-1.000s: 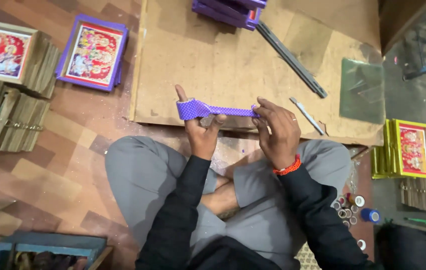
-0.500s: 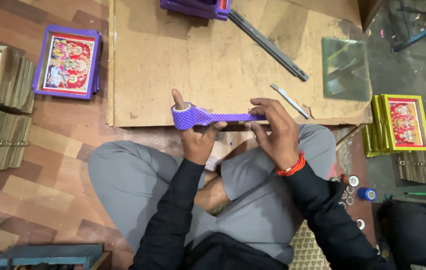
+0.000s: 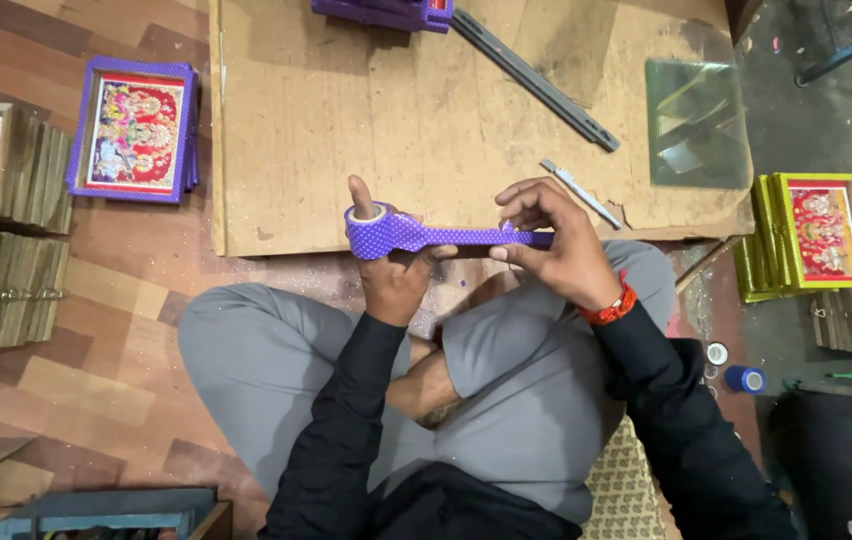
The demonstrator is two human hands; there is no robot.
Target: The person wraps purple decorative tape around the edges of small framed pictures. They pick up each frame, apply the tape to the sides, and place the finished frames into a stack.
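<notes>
The left hand (image 3: 396, 275) grips a purple dotted tape roll (image 3: 376, 230) above the lap while the right hand (image 3: 556, 250) pinches its stretched strip (image 3: 466, 237) — slackening could likely let it twist and stick to itself.

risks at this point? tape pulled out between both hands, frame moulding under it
1. The stretched purple dotted tape spans free between the left hand and the right hand; it could twist or stick to itself.
2. The roll sits on the left thumb alone; it may slip off.
3. The glass pane overhangs the wooden board at its edge; an elbow could knock it.
</notes>
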